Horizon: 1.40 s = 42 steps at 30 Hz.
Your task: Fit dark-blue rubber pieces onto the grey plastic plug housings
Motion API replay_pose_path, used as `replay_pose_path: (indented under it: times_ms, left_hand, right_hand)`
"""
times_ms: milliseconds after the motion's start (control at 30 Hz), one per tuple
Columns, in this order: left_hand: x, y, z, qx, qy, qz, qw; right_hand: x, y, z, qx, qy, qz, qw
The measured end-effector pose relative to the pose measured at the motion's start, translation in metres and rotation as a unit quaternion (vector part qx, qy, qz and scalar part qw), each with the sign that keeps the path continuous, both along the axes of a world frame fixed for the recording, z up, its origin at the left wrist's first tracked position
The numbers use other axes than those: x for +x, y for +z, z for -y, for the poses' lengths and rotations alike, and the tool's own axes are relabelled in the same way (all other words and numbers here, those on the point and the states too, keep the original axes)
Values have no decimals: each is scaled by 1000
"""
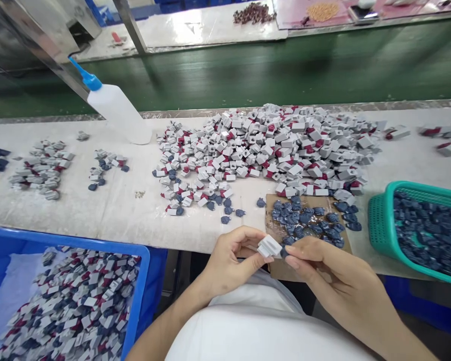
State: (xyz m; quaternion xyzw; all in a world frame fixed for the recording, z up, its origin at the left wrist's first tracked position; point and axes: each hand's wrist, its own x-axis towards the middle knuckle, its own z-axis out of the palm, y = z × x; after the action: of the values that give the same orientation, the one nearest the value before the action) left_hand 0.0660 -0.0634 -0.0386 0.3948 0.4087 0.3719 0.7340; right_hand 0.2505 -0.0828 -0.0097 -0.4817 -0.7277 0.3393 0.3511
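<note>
a small grey-white block point(269, 246) pinched in the left hand point(229, 263), a dark blue piece point(284, 252) held to its end by the right hand point(332, 273): from my remote seat, the hands are close together over a cardboard sheet point(275, 203) at the edge of the white-topped bench point(97, 215). loose blue pieces point(304, 218) lie on the sheet, below a heap of grey blocks point(263, 145) with red marks. the risk as i judge it: a light pinch could drop the blue piece off the bench edge, and a skewed hold could misalign it. a lying white squeeze bottle point(118, 113) could roll into the heap if knocked. fingers hide the join, so i cannot tell if the parts are seated. the blue crate point(75, 239) and teal basket point(379, 225) are cut off by the frame.
</note>
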Motion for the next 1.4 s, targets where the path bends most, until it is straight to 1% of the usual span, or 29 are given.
replay_pose_path:
  times_ms: [100, 200, 267, 333, 433, 567, 667, 800, 900, 967, 1000, 1067, 1133, 1167, 1200, 1267, 1333, 1400]
  left_hand:
    - [-2, 1, 0, 11, -15, -23, 1000]
    - [-3, 1, 0, 6, -23, -17, 1000]
    - [-4, 0, 0, 8, -30, -19, 999]
    - [-5, -2, 0, 21, -39, -29, 999]
    - [-3, -6, 2, 28, -31, -32, 999]
    - [7, -13, 5, -15, 14, 9, 1000]
    - [15, -20, 8, -52, 44, 41, 997]
    - [17, -27, 11, -93, 66, 44, 993]
    - [15, -27, 11, -108, 51, 43, 992]
    - [13, -24, 9, -116, 22, 59, 991]
    - [12, -22, 8, -116, 3, 69, 991]
    - [13, -18, 7, -104, -33, 73, 991]
    - [14, -15, 5, -77, -62, 43, 994]
    - [15, -13, 4, -59, -75, 18, 995]
    - [15, -11, 3, -36, -87, -12, 996]
    - [16, -9, 0, 27, -113, -78, 990]
    - [17, -8, -1, 100, -138, -133, 976]
    - [18, -10, -1, 167, -147, -163, 961]
  right_hand:
    - [7, 4, -8, -64, 54, -3, 997]
    - [15, 6, -17, -128, 97, -22, 987]
    - [18, 6, -21, -170, 122, -47, 977]
    - [18, 3, -24, -199, 134, -69, 968]
    - [14, -4, -23, -212, 113, -97, 966]
    - [9, -13, -21, -216, 76, -145, 963]
    - [8, -20, -22, -214, 64, -143, 964]
    - [6, -28, -24, -232, 58, -132, 962]
    - [6, -29, -22, -247, 47, -132, 959]
    - [10, -27, -22, -255, 32, -137, 957]
    - [12, -26, -22, -252, 12, -143, 957]
    - [16, -22, -26, -230, -53, -167, 957]
    - [15, -19, -31, -202, -123, -198, 951]
    - [12, -18, -34, -196, -142, -212, 947]
    - [7, -17, -37, -203, -147, -224, 942]
    - [-7, -15, -42, -245, -130, -244, 929]
    - [-21, -15, -45, -304, -95, -264, 911]
    - [-32, -17, -46, -351, -68, -286, 889]
